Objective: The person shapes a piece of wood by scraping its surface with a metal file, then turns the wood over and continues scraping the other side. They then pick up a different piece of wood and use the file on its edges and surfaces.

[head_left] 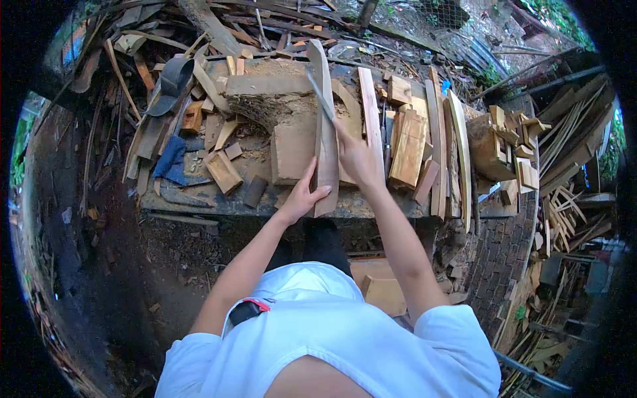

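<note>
Head view: my left hand [306,197] holds the board [326,149] near its close end; my right hand [359,161] grips a thin blade [320,93] over it. A slip could bring the blade toward my left hand. Blocks [407,149] crowd right of my hands; the bench [232,204] edge lies close, with freer room on my body's side.

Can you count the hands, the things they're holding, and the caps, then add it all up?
Hands: 2, left hand and right hand
Held wood: 1, a long board
Held tools: 1, a thin grey tool
Caps: 1, a dark cap
Total: 5
</note>
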Available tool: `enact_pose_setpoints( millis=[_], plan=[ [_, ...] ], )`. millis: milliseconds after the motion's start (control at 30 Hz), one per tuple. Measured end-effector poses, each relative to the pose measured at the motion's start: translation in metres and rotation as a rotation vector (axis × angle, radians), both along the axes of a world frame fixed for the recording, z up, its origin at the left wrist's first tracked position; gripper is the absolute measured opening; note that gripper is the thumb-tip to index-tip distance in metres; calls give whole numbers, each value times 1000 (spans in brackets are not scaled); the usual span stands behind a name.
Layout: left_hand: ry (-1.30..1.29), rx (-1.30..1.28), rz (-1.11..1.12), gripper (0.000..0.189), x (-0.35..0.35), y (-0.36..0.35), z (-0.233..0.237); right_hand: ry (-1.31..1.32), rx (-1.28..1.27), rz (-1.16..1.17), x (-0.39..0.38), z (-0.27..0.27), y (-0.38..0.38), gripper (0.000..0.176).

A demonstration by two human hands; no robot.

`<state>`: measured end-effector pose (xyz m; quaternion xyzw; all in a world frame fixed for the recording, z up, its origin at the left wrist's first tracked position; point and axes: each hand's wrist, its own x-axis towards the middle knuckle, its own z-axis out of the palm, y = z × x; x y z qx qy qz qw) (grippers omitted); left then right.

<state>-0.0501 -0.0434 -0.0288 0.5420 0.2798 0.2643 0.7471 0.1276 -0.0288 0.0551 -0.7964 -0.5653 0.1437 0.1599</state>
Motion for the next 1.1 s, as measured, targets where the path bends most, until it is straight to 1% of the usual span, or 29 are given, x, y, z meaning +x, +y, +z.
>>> enact_pose_setpoints(
  millis=[67,100,133,200,300,367,433,500,533,567,633,667,733,800,833,900,933,1000,1033,1100],
  plan=[
    [-20,-8,12,91,1,0,1,43,50,64,-8,-10,-43,43],
    [-31,-17,15,91,0,-1,2,67,69,100,-13,-5,-50,44],
    [-34,-28,29,91,0,-2,3,65,57,114,-12,-1,-47,44],
    [7,-30,0,91,-2,-1,4,-10,-109,84,-9,10,-35,46],
    [29,-3,-8,91,-1,0,4,8,-45,34,7,2,17,48],
    [8,-3,-7,89,0,1,-3,-6,-8,37,14,-13,26,50],
    [-22,-14,5,88,0,-1,-4,-29,18,50,14,-13,20,53],
    [-14,-13,15,89,0,-1,-3,-17,-12,71,1,-1,-16,52],
    [-18,-19,32,89,0,0,4,40,-133,42,-9,16,-26,49],
    [-33,-49,23,90,-1,1,10,39,-143,57,-6,13,-23,49],
    [-34,-91,4,92,-4,-3,10,75,-80,58,1,2,-16,49],
    [-23,-68,5,92,-4,-3,9,110,-18,65,7,-2,-2,46],
    [-10,-32,-10,92,-1,-1,3,106,-11,40,16,-1,31,45],
    [-19,-1,2,90,-1,1,1,67,11,40,18,-2,43,42],
    [-16,0,-8,90,-1,0,2,70,13,29,20,-4,37,42],
    [29,17,-3,90,-2,-1,3,47,-76,30,16,-7,15,44],
    [28,17,7,90,-2,0,4,67,-59,30,8,3,-3,45],
    [82,143,22,90,-3,0,7,76,-54,58,5,5,-16,46],
    [84,133,30,90,-3,0,8,89,-50,69,5,5,-20,46],
    [78,-4,-14,91,-4,0,11,60,-50,63,14,0,6,46]
  ],
)
